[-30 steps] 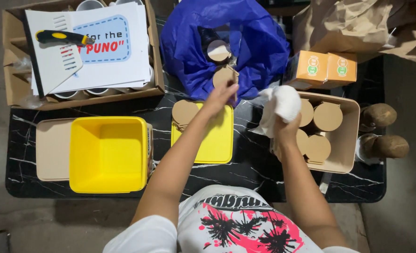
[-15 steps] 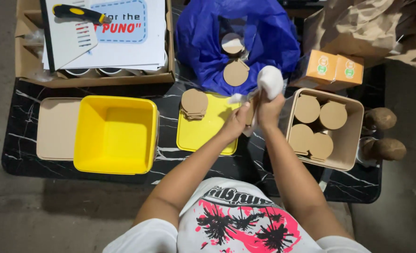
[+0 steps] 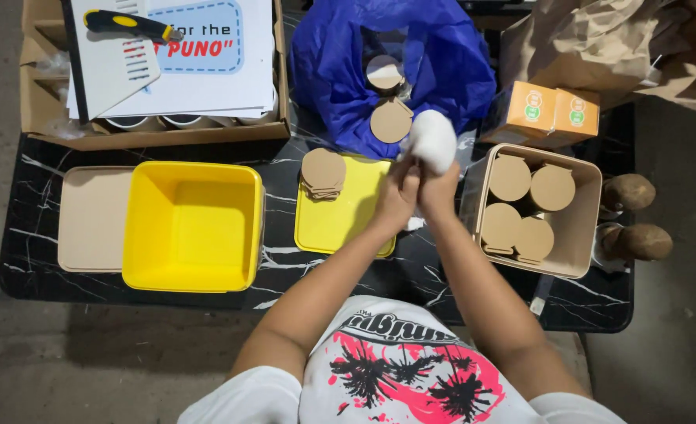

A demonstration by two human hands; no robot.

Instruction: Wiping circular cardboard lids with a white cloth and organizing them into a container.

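— Starting at our far left, what do we have on the black marble table?

— A beige lid lying flat, with the yellow tub touching it on the right. Behind both sits a cardboard box with white sheets and a yellow-and-black utility knife on top.

— And toward the middle?

— A yellow lid with a small stack of brown paper discs on its back left corner. Behind it the blue plastic bag lies open, with more discs inside.

— Where are our hands?

— Together, just over the right edge of the yellow lid. Our left hand and right hand press against each other, both closed around the white cloth, which bulges out above the fingers. We cannot tell whether anything sits inside it.

— How do we judge the cloth?

— Soft, light, limp; it bunches and won't slip. We'd grip it low, near the gathered base, as both hands do now.

— And to the right?

— A beige tub holding four brown-lidded cups, an orange carton behind it, crumpled brown paper beyond, and two brown potato-like lumps at the table's right end.
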